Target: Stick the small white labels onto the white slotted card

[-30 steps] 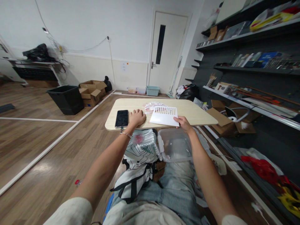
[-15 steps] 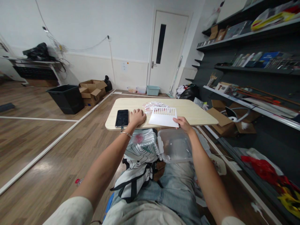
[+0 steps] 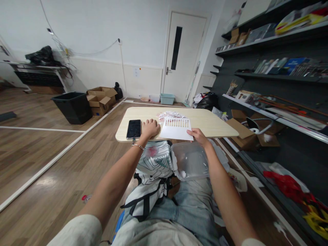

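Between the thumb and fingers of my right hand is the lower right corner of a white slotted card, which has a row of narrow cut-outs along its far side. The card lies low over the near edge of a pale wooden table. My left hand rests palm down on the tabletop, fingers a little bent and apart, holding nothing. A black-screened phone lies just left of it. Behind the card is a loose heap of white and pinkish paper scraps, partly hidden by the card.
Below the table's near edge, a clear plastic box with a few white bits sits by my lap, beside a black-and-white patterned cloth. A black bin and cardboard boxes stand at left. Loaded shelves line the right.
My right hand has shifted the slotted card slightly left, closer to my left hand. The left hand stays in place on the table.
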`<action>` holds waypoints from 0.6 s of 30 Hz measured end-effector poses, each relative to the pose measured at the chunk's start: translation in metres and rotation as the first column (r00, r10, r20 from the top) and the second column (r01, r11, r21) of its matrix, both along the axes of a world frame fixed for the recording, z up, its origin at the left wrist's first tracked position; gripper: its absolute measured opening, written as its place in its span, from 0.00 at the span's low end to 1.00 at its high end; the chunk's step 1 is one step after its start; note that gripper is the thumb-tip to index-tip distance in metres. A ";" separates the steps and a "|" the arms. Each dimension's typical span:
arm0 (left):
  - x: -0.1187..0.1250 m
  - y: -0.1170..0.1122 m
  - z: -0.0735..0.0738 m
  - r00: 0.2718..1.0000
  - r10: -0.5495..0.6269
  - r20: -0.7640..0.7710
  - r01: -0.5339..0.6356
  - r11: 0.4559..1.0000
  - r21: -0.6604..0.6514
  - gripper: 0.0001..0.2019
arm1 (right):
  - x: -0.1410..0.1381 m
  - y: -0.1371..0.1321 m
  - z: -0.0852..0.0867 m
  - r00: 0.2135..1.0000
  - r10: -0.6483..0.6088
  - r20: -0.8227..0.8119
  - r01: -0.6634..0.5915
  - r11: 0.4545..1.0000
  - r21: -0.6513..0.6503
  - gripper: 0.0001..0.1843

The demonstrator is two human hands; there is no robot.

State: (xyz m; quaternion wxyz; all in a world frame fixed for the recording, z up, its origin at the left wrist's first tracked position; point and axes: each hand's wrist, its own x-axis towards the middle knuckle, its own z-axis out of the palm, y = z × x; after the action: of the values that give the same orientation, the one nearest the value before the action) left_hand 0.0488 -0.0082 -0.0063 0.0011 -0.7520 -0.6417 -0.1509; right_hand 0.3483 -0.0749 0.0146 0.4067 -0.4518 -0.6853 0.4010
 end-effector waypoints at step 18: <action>-0.001 0.001 -0.001 1.000 -0.010 0.015 0.010 1.000 0.006 0.25 | 0.000 0.001 -0.001 0.998 -0.011 -0.069 0.009 1.000 -0.025 0.28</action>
State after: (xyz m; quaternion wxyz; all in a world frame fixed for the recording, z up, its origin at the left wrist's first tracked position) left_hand 0.0477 -0.0071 -0.0074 -0.0021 -0.7539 -0.6376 -0.1583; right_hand 0.3487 -0.0741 0.0134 0.4264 -0.4462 -0.6635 0.4229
